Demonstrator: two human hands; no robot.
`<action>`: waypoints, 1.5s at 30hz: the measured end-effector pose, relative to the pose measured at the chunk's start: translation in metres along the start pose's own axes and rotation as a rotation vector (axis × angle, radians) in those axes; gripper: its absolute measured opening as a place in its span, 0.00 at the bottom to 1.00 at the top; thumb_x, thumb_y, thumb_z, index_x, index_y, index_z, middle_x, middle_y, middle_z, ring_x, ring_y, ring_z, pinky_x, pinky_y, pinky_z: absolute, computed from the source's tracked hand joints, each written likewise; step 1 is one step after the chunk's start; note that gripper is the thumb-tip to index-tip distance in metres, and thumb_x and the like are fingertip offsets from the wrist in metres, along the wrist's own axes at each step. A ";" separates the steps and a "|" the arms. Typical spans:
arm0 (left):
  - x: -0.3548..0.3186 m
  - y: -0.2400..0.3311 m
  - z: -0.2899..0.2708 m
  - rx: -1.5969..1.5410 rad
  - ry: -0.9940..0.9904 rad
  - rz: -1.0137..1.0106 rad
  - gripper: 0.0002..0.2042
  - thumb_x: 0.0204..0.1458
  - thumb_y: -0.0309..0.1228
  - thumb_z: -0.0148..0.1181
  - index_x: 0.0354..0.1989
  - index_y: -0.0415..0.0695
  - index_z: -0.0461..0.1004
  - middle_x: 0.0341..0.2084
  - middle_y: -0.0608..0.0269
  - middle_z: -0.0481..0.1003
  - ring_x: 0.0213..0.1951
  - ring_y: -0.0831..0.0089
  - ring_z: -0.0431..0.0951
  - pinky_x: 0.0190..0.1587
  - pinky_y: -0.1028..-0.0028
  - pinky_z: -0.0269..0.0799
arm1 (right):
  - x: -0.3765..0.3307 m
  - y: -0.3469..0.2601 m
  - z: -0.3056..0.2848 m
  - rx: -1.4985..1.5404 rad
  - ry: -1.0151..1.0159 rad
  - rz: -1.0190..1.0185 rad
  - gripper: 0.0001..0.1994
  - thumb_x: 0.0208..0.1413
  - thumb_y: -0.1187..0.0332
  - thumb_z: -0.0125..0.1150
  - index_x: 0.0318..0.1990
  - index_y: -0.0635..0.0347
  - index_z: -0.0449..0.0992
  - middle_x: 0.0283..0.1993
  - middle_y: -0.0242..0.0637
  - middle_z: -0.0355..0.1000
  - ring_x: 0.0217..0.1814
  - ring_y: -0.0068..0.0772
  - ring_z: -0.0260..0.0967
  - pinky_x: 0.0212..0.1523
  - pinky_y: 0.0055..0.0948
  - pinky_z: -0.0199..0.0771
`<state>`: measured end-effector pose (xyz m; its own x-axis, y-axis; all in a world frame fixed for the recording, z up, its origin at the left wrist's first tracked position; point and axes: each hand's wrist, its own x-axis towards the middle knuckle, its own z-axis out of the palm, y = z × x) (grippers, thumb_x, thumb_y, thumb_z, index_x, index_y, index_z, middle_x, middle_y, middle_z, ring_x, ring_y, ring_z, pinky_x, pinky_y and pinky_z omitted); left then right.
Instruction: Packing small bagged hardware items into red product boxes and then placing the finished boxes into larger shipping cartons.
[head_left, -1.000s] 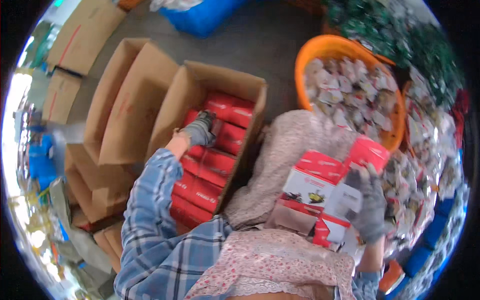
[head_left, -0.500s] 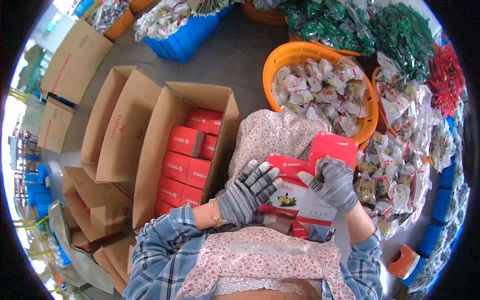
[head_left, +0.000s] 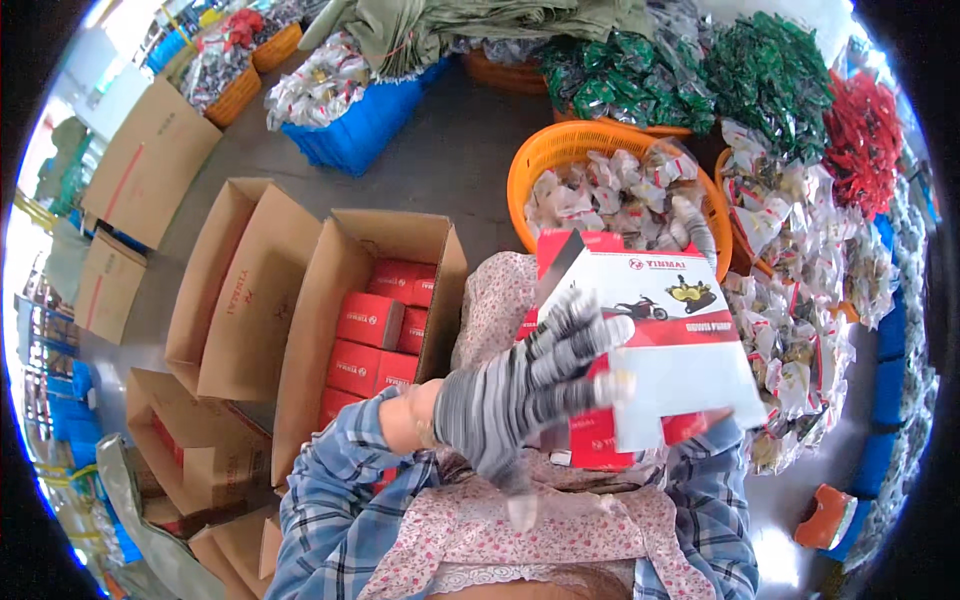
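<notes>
While we hold the red-and-white flat carton up over our lap, in front of the chest and just short of the orange basket, the sensible thing seems to be to keep its panels square and press along the creases rather than the printed face, so it folds up clean. Our left hand, in a grey striped glove, lies spread across the carton's lower left part, fingers splayed wide and flat on it, touching rather than clenching. Our right hand reaches up behind the far edge; only gloved fingertips show over the top right corner, so it appears to pinch that edge, though we cannot tell how tightly. To our left stands an open cardboard box partly filled with small red boxes, with more empty cartons beside it. Beyond the basket of clear-wrapped parts lie heaps of green and red packets.
</notes>
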<state>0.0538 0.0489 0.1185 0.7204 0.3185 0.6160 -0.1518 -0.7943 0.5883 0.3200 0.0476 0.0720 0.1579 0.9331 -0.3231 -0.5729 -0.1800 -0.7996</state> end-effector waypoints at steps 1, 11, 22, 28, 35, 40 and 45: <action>0.002 0.005 0.007 0.046 0.007 0.026 0.56 0.39 0.68 0.64 0.72 0.44 0.52 0.71 0.40 0.47 0.73 0.38 0.41 0.70 0.42 0.34 | 0.001 -0.002 -0.003 -0.054 -0.028 -0.060 0.08 0.60 0.62 0.63 0.34 0.54 0.73 0.31 0.32 0.72 0.34 0.27 0.71 0.36 0.24 0.72; 0.003 -0.035 0.025 0.217 0.219 0.098 0.47 0.41 0.67 0.64 0.66 0.49 0.61 0.67 0.44 0.55 0.67 0.42 0.54 0.67 0.45 0.47 | 0.031 -0.006 0.005 -0.568 -0.360 -0.506 0.38 0.50 0.55 0.72 0.64 0.64 0.64 0.62 0.46 0.65 0.67 0.46 0.62 0.65 0.41 0.63; -0.018 -0.034 0.003 0.261 0.279 -0.093 0.45 0.31 0.68 0.70 0.53 0.46 0.71 0.60 0.48 0.64 0.59 0.47 0.64 0.62 0.48 0.58 | -0.020 -0.034 0.001 -1.148 -0.819 -0.937 0.50 0.33 0.36 0.74 0.62 0.57 0.65 0.56 0.44 0.69 0.60 0.48 0.64 0.63 0.49 0.62; -0.014 -0.047 -0.010 0.389 -0.018 -0.242 0.32 0.43 0.51 0.63 0.54 0.43 0.71 0.57 0.52 0.68 0.61 0.52 0.65 0.66 0.51 0.56 | -0.008 -0.024 0.010 -1.328 -0.873 -0.947 0.44 0.34 0.47 0.73 0.60 0.61 0.66 0.55 0.48 0.66 0.58 0.54 0.64 0.65 0.58 0.57; -0.002 -0.050 -0.006 0.625 -0.124 -0.383 0.31 0.48 0.40 0.57 0.62 0.40 0.65 0.63 0.49 0.61 0.64 0.48 0.61 0.68 0.49 0.54 | -0.005 -0.012 0.047 -1.593 -0.783 -0.907 0.42 0.37 0.55 0.66 0.62 0.68 0.64 0.64 0.57 0.59 0.68 0.64 0.55 0.69 0.64 0.48; -0.007 -0.054 0.003 0.795 -0.125 -0.346 0.32 0.50 0.36 0.58 0.65 0.39 0.62 0.69 0.45 0.53 0.69 0.42 0.53 0.69 0.47 0.50 | -0.012 -0.009 0.051 -1.690 -0.789 -0.868 0.37 0.49 0.56 0.63 0.64 0.70 0.61 0.70 0.65 0.51 0.75 0.68 0.44 0.72 0.63 0.41; -0.005 -0.045 0.007 0.327 0.158 -0.395 0.28 0.53 0.35 0.60 0.62 0.38 0.65 0.71 0.44 0.49 0.71 0.36 0.46 0.70 0.45 0.48 | -0.001 0.019 0.027 -0.991 -0.650 -0.860 0.34 0.57 0.53 0.60 0.65 0.69 0.62 0.72 0.68 0.47 0.75 0.71 0.41 0.73 0.59 0.39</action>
<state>0.0620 0.0790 0.0851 0.5654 0.6800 0.4667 0.3474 -0.7096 0.6131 0.2870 0.0514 0.0709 -0.3785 0.7860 0.4889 0.3268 0.6076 -0.7238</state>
